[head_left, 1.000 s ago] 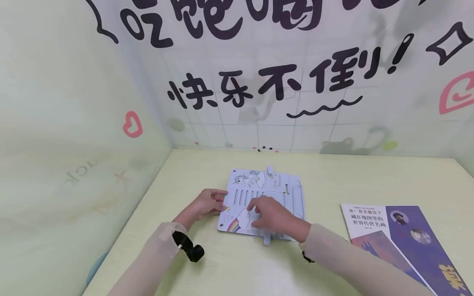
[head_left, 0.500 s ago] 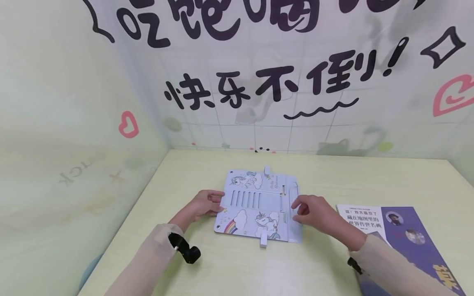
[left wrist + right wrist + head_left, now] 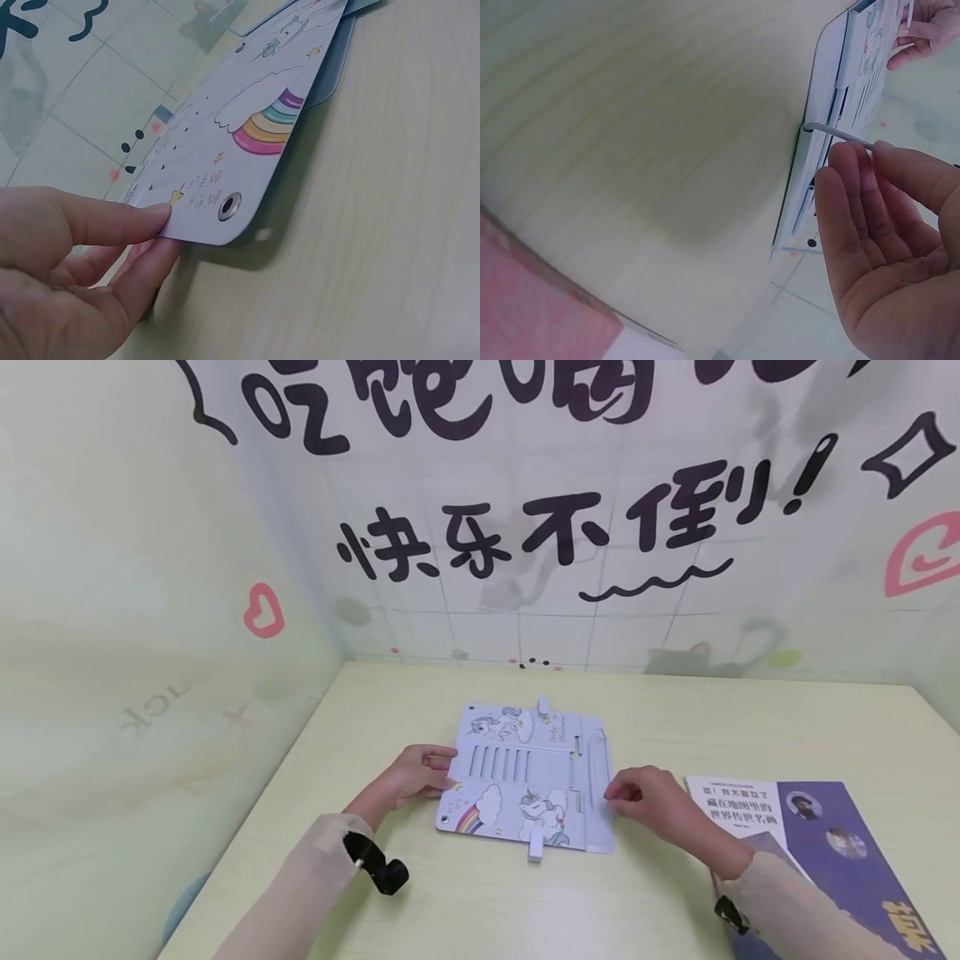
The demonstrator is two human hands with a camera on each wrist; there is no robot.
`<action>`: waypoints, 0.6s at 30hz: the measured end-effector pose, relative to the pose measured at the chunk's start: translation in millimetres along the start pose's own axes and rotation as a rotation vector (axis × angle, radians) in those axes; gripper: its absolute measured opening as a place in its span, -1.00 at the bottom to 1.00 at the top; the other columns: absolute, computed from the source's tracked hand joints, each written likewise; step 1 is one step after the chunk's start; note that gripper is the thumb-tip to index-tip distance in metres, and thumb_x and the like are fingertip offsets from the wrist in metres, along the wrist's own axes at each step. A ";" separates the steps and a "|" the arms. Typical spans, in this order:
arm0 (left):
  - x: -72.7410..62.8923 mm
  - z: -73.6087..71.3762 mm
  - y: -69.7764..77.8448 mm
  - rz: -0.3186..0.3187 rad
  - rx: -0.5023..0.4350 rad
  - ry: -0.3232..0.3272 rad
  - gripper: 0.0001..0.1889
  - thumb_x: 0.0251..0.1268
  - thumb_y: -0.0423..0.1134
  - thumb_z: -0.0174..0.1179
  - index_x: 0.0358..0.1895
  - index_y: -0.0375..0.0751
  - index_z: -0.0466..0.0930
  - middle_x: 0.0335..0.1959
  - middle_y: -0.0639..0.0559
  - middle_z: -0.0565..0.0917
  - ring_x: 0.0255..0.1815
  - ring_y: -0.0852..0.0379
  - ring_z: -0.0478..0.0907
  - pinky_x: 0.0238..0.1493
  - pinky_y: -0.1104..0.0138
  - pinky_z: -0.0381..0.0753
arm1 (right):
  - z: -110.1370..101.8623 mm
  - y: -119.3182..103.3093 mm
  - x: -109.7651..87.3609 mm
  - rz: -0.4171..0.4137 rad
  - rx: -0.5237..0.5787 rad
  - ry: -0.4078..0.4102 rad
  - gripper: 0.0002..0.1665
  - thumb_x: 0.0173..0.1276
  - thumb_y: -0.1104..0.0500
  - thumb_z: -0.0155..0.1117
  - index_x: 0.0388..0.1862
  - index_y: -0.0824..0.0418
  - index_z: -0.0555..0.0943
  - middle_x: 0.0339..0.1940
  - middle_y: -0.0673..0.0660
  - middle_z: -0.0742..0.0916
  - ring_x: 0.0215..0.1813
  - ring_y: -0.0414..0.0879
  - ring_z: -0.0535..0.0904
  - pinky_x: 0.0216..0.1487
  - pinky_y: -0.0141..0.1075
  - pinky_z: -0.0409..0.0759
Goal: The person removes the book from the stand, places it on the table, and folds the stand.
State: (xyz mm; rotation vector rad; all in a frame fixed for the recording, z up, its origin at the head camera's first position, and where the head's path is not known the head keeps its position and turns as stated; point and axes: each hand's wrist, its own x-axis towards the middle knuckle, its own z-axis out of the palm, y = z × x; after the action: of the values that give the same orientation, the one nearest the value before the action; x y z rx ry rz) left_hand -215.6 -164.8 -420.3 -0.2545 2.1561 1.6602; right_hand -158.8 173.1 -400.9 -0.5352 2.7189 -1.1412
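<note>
A white book stand with unicorn and rainbow prints lies on the table, slots through its middle. My left hand pinches its left edge; the left wrist view shows the thumb on the printed face beside a corner eyelet, fingers beneath. At the stand's right edge, my right hand pinches a thin grey wire between thumb and fingertips. One end of that wire meets the stand's ledge. Two white page clips stick out, one at the far edge, one at the near edge.
To the right lies a purple and white book, partly under the right sleeve. The pale wooden table meets a printed curtain at the back and left.
My right hand has moved from over the stand's middle to its right edge, where it pinches the wire. The left hand keeps its grip on the left edge.
</note>
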 end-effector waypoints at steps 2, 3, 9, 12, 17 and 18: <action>0.3 0.3 -0.6 0.002 -0.004 -0.002 -0.45 -0.01 -0.69 0.15 0.15 -0.39 0.39 -0.04 -0.29 0.48 -0.24 -0.04 0.58 -0.24 0.24 0.64 | 0.1 0.6 0.3 0.003 0.007 -0.001 -0.94 0.10 0.37 0.32 -0.44 0.26 0.62 -0.55 -0.02 0.61 -0.46 -0.18 0.46 -0.47 -0.41 0.47; 0.5 0.7 -0.7 0.002 -0.005 -0.003 -0.46 -0.01 -0.68 0.15 0.15 -0.38 0.39 -0.04 -0.29 0.47 -0.24 -0.04 0.58 -0.24 0.24 0.64 | 0.0 0.8 0.6 0.006 0.009 -0.002 -0.94 0.10 0.37 0.32 -0.44 0.26 0.62 -0.55 -0.03 0.61 -0.47 -0.18 0.45 -0.48 -0.41 0.46; 0.4 0.4 -2.1 0.004 -0.002 0.011 -0.47 0.00 -0.67 0.15 0.14 -0.37 0.41 -0.05 -0.29 0.48 -0.24 -0.04 0.58 -0.25 0.25 0.64 | 1.0 2.2 5.0 0.001 0.045 -0.021 -0.94 0.10 0.40 0.31 -0.46 0.29 0.61 -0.56 0.00 0.60 -0.47 -0.15 0.43 -0.49 -0.42 0.44; -0.9 0.0 -3.5 0.000 -0.006 0.026 -0.47 0.00 -0.67 0.16 0.13 -0.36 0.41 -0.06 -0.28 0.48 -0.25 -0.04 0.58 -0.28 0.25 0.65 | 1.7 2.2 6.6 -0.013 0.063 -0.041 -0.95 0.11 0.39 0.30 -0.45 0.30 0.60 -0.55 0.00 0.61 -0.47 -0.15 0.44 -0.48 -0.42 0.45; -3.3 -0.6 -2.9 -0.016 -0.016 0.035 -0.46 -0.01 -0.68 0.16 0.13 -0.35 0.42 -0.05 -0.27 0.48 -0.26 -0.03 0.58 -0.30 0.27 0.65 | 5.3 2.9 7.8 -0.013 0.077 -0.060 -0.96 0.11 0.35 0.32 -0.45 0.30 0.61 -0.54 -0.01 0.62 -0.46 -0.16 0.45 -0.47 -0.42 0.46; -3.4 -0.4 -2.4 -0.013 -0.019 0.035 -0.46 -0.01 -0.68 0.15 0.14 -0.35 0.41 -0.04 -0.27 0.48 -0.26 -0.03 0.58 -0.30 0.27 0.65 | 5.9 3.0 8.7 -0.019 0.067 -0.056 -0.96 0.11 0.35 0.33 -0.45 0.30 0.62 -0.54 -0.01 0.62 -0.46 -0.16 0.45 -0.47 -0.43 0.46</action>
State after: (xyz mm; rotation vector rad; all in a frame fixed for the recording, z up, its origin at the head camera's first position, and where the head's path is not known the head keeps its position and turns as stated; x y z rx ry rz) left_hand -211.8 -166.2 -420.9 -0.3044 2.1610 1.6814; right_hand -166.1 167.8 -407.2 -0.5752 2.6237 -1.1990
